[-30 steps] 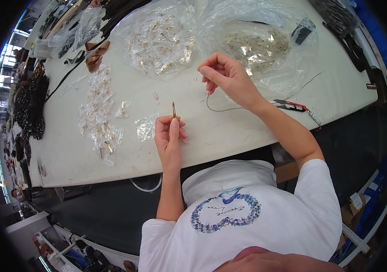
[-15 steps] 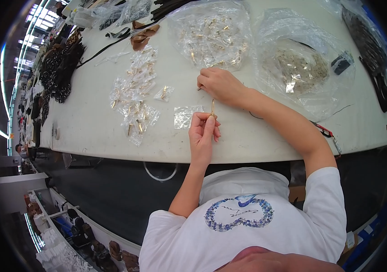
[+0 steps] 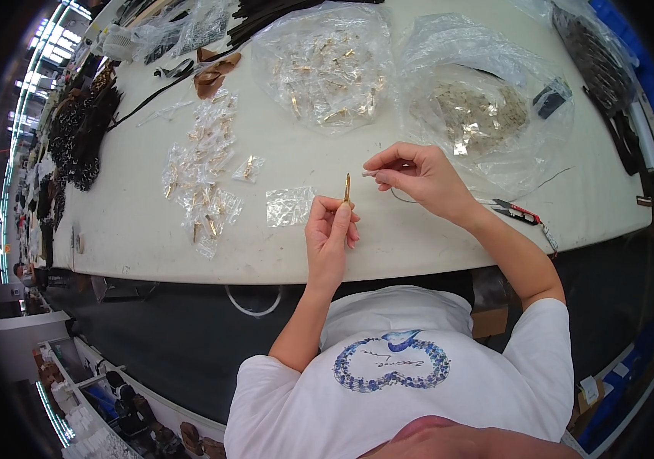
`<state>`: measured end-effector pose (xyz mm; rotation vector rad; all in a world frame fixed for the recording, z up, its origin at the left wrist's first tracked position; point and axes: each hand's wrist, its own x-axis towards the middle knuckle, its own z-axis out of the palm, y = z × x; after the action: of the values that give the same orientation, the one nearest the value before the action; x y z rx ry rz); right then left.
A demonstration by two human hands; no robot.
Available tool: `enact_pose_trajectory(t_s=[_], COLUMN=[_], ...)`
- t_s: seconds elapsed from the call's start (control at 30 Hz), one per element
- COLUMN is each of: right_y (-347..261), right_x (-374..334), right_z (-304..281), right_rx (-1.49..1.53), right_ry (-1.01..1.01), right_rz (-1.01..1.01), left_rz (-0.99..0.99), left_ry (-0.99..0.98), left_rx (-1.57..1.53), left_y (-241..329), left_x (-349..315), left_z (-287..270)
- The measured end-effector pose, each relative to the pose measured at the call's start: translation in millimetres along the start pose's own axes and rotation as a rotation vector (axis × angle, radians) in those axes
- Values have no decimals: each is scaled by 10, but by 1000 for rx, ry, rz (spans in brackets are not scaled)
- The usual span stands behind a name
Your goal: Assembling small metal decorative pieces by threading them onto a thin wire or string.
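Note:
Between the thumb and fingers of my left hand (image 3: 330,239) stands a slim gold-coloured metal piece (image 3: 347,186), its narrow end pointing up. Just to its right, my right hand (image 3: 423,182) pinches a small pale piece (image 3: 368,174), too small to name. The two pieces are close together but apart. Left of my left hand, a flat clear plastic bag (image 3: 288,206) lies on the white table (image 3: 265,264). Beyond it is a single small clear bag (image 3: 249,168) with a gold-coloured piece inside. A thin dark cord (image 3: 405,200) lies below my right hand.
Small bagged gold-coloured pieces (image 3: 206,172) are heaped at left. A large clear bag (image 3: 327,69) of similar packets lies at the back. Another clear bag (image 3: 487,111) holds many small pale items. Red-handled thread snips (image 3: 518,213) lie beside my right forearm; dark straps (image 3: 86,138) hang far left.
My right hand has lifted from the table top and come nearer to me and to the right, turned so its pinched fingertips face the gold-coloured piece. My left hand still holds that piece upright.

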<state>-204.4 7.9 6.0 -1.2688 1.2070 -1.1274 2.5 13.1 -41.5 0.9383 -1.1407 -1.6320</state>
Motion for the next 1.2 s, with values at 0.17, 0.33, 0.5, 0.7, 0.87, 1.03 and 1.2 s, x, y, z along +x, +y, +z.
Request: enact_pose_trajectory(t_s=[0.17,0.33,0.5,0.7,0.87,1.03,1.2], right_y=[91,149,216,287,272,242,125], right_x=[-165,-205,-233,-228,-267,-191,-427], right_z=[4,0,31,71,81,-55,-350], right_rx=[-82,-138,-399,-572,-579,-503,-805], right_ry=[121,166,204,233,171,189,131], right_rz=[-78,-153,-333,-513,-484,-500,-190], left_rz=[-29,0,-6,-25,16,-20,113], left_ry=[-56,-59,-56,-50,-53,-55,43], left_rx=[9,38,39,35,17,128,897], left_y=[-58,-57,-88,-104,-141,-24,196], left_x=[-14,-5,11,42,39,65,10], left_z=[219,290,323,317,323,204,-107])
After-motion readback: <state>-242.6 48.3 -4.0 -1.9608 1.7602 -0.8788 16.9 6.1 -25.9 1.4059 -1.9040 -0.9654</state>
